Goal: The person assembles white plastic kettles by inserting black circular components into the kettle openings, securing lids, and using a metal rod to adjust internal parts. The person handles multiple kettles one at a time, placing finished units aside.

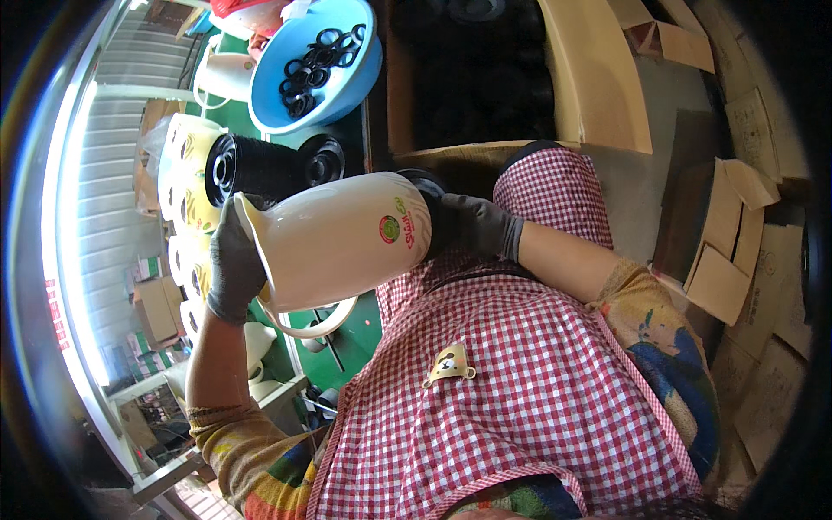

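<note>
Your left hand (232,264) grips the cream jug (338,243) at its mouth, right hand (472,227) closed on its black base (431,192); gloved grip may slip, dropping it onto the green table (347,342).

round green-and-red sticker label with red lettering beside it (397,229) on side of cream jug body, centre of frame. open brown corrugated cardboard boxes (726,238) stacked along right edge, flaps folded out, faint print on some. more flattened brown cardboard pieces (667,35) at upper right. small closed brown cardboard carton (159,309) at left, beside shelving. tan open cardboard box wall (598,78) at upper centre, dark inside. small yellow bear-shaped badge (449,365) on red checked apron, lower centre.
</note>
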A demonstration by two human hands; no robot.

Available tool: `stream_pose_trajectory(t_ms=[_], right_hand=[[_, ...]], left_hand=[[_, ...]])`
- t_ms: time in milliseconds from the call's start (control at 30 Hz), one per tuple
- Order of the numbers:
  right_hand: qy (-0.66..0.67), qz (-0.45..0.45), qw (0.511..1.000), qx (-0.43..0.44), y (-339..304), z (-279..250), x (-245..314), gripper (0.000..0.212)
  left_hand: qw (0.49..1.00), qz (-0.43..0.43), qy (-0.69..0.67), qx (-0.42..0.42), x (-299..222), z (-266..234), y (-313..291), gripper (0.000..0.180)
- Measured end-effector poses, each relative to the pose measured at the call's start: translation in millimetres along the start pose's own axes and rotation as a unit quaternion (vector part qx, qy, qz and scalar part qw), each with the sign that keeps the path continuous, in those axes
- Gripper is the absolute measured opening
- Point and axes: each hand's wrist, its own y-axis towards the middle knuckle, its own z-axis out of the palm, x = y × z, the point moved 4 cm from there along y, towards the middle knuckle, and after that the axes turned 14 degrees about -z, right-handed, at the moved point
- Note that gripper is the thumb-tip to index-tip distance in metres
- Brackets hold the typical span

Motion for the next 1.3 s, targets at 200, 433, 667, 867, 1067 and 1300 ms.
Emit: stream_pose_trajectory(t_ms=[200, 433, 667, 867, 1067, 1300], right_hand=[[-0.041, -0.032, 0.992, 0.112, 7, -7, -7, 0.061], [-0.002, -0.006, 1.0, -0.002, -1, 21, -5, 0.051], [-0.098, -0.082, 0.991, 0.026, -1, 37, -6, 0.055], [0.074, -0.025, 0.992, 0.104, 8, 29, -10, 0.081], [0.013, -0.092, 0.983, 0.16, -4, 47, 4, 0.103], [0.075, -0.132, 0.977, 0.147, -1, 37, 6, 0.075]], left_hand=[[0.997, 0.044, 0.059, 0.033, -44, 12, 11, 0.048], [0.996, 0.022, 0.075, 0.035, -47, 25, 15, 0.045], [0.997, -0.041, -0.056, 0.044, -1, 22, 16, 0.036], [0.895, -0.233, -0.343, 0.165, 1, 19, 2, 0.046], [0.764, -0.338, -0.5, 0.228, -4, 26, -7, 0.071], [0.88, -0.23, -0.379, 0.173, 10, 5, -2, 0.042]])
